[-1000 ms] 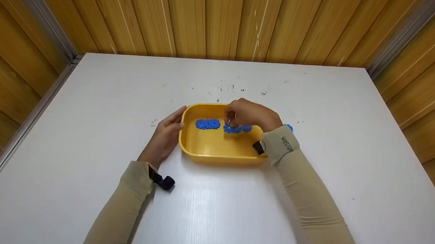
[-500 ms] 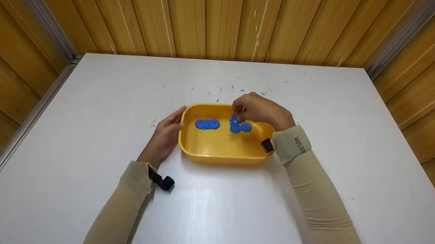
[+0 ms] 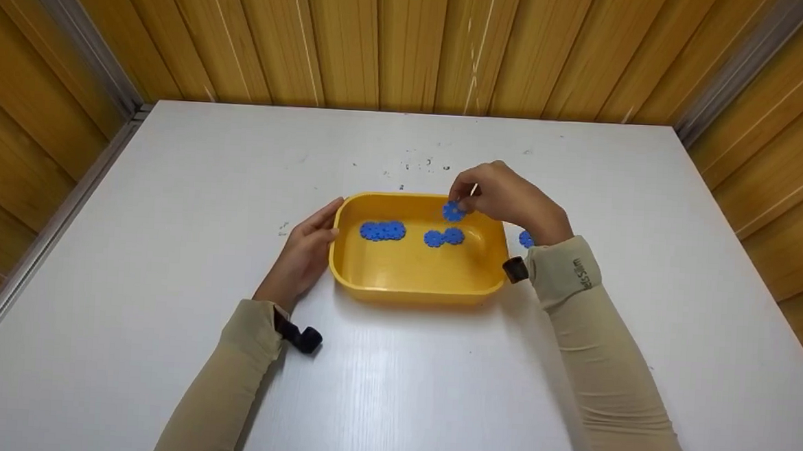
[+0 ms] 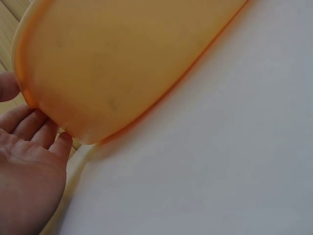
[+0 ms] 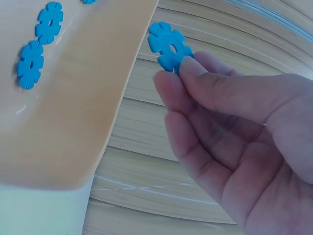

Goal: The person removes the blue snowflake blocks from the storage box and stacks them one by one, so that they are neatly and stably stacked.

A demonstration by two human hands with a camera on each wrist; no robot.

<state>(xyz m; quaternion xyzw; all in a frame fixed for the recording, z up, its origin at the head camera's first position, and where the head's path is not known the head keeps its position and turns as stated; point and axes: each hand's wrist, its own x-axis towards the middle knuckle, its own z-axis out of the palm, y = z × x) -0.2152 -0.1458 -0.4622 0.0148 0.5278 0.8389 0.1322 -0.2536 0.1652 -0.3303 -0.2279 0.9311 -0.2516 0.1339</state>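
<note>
My right hand [image 3: 506, 193] pinches a blue notched building disc [image 3: 453, 211] between thumb and fingers, above the far right part of a yellow plastic tray [image 3: 411, 296]. In the right wrist view the same round slotted disc [image 5: 170, 46] shows its centre hole. Two more blue discs [image 3: 434, 239] lie side by side inside the tray. Left of them, several blue discs [image 3: 382, 231] overlap in a row. My left hand [image 3: 306, 251] rests against the tray's left outer wall; its fingers [image 4: 29, 120] lie fairly straight along it, partly hidden in the left wrist view.
Another blue disc [image 3: 526, 239] lies on the white table [image 3: 393, 383], just right of the tray and partly behind the right wrist. Wood-patterned panels [image 3: 411, 44] stand behind the table and along both sides.
My right hand has risen out of the tray, moving right and away with a blue disc pinched in it. The left hand and the tray stay put.
</note>
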